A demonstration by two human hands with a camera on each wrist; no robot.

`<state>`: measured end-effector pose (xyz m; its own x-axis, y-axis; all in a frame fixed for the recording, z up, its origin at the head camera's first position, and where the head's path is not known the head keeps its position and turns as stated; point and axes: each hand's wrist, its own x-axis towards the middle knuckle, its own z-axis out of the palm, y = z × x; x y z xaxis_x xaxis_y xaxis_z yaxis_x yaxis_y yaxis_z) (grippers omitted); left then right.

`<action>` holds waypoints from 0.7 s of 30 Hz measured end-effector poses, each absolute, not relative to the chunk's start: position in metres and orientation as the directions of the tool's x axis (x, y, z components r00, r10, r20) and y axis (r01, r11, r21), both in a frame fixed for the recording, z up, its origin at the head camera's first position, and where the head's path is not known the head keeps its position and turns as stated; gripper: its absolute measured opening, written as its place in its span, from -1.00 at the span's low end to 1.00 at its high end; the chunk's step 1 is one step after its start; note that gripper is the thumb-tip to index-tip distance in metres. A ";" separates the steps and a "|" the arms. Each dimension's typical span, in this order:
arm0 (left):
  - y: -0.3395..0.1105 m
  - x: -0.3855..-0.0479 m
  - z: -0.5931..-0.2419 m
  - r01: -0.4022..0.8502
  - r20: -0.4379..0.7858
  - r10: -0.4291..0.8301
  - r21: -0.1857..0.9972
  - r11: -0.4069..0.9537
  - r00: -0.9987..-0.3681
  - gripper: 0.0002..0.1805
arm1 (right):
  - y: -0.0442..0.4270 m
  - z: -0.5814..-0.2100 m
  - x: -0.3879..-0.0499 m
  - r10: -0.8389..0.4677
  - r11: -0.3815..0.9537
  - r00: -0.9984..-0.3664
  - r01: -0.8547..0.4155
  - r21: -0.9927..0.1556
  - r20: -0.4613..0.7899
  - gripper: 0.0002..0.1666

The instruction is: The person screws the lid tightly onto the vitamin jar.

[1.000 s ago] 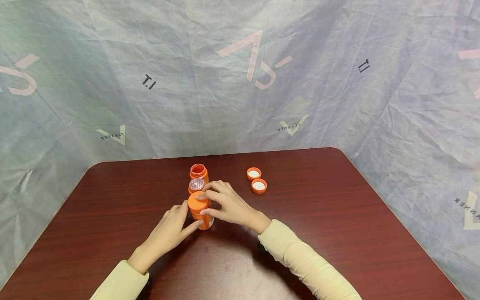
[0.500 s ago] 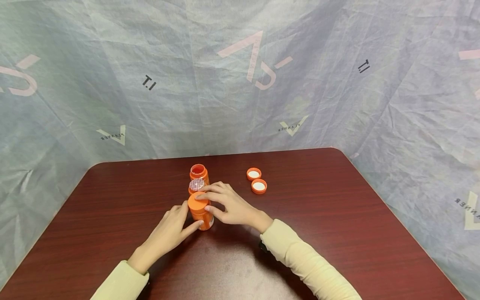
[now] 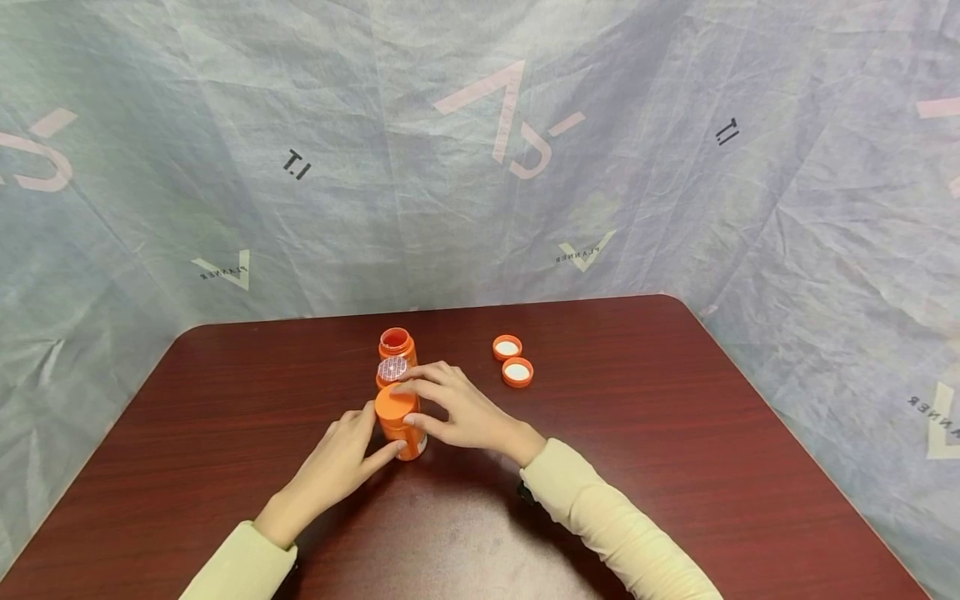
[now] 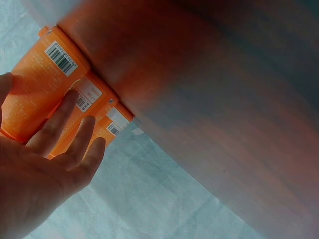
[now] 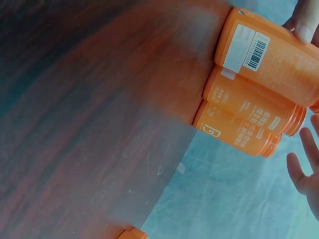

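Note:
The nearest orange bottle [image 3: 406, 442] stands upright with its orange cap [image 3: 393, 402] on. My left hand [image 3: 337, 454] holds its body from the left, thumb in front and index finger behind. From the right, my right hand [image 3: 461, 414] pinches the cap between thumb and fingers. Right behind stands a second bottle [image 5: 254, 97], uncapped, with a printed foil seal [image 3: 392, 368] over its mouth. Farthest back is a third bottle [image 3: 395, 340], its mouth uncovered. In the left wrist view, barcode labels show on all three; the held bottle [image 4: 42, 82] is closest.
Two orange caps [image 3: 517, 372] lie with white insides up, to the right of the bottles on the dark red wooden table [image 3: 637, 433]. A printed grey cloth [image 3: 480, 208] hangs behind the table's far edge.
My right thumb has moved slightly up and right along the cap's edge, and the right hand has shifted a little. The left hand and the bottles stay in place.

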<state>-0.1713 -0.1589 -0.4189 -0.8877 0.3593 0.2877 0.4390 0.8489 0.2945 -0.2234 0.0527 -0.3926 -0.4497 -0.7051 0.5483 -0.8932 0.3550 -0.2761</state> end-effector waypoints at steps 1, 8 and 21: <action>-0.159 -0.171 -0.419 0.440 0.290 0.360 0.294 0.848 -0.887 -0.23 | 0.053 -0.392 -0.223 -0.711 0.349 -0.447 -0.894 -0.280 0.543 -0.59; -0.159 -0.172 -0.419 0.442 0.288 0.363 0.291 0.849 -0.886 -0.22 | 0.054 -0.392 -0.222 -0.706 0.345 -0.462 -0.886 -0.309 0.537 -0.67; -0.159 -0.172 -0.419 0.428 0.271 0.355 0.297 0.854 -0.895 -0.19 | 0.053 -0.391 -0.221 -0.700 0.375 -0.485 -0.874 -0.309 0.524 -0.58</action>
